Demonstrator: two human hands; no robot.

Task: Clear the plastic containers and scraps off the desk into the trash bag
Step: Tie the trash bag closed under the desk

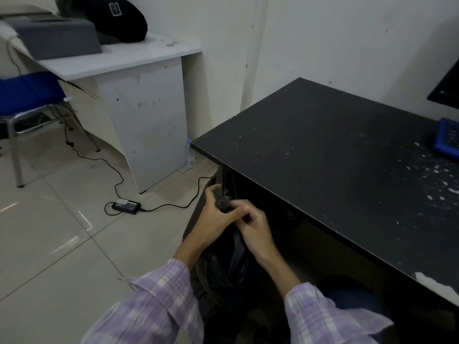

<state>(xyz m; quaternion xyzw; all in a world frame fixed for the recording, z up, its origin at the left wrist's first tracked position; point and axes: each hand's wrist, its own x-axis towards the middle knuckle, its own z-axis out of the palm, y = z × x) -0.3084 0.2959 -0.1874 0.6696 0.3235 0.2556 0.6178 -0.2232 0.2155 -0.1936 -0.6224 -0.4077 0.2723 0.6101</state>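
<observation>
A black trash bag (236, 266) hangs below the near left corner of the black desk (323, 150), between my forearms. Its gathered neck (224, 201) is bunched into a twisted knot. My left hand (213, 219) pinches that neck from the left, and my right hand (255, 227) grips the bag plastic just to the right of it. The two hands touch. White scraps (439, 180) speckle the desk's right part, and a torn white patch (432, 281) shows at its near edge. No plastic containers are visible on the desk.
A blue object (447, 137) lies at the desk's right edge, below a dark monitor corner (447, 90). A white desk (139, 90) with a grey box (57, 36) and black bag (119, 18) stands at left, beside a blue chair (27, 95). A power adapter (125, 205) and cable lie on the tiled floor.
</observation>
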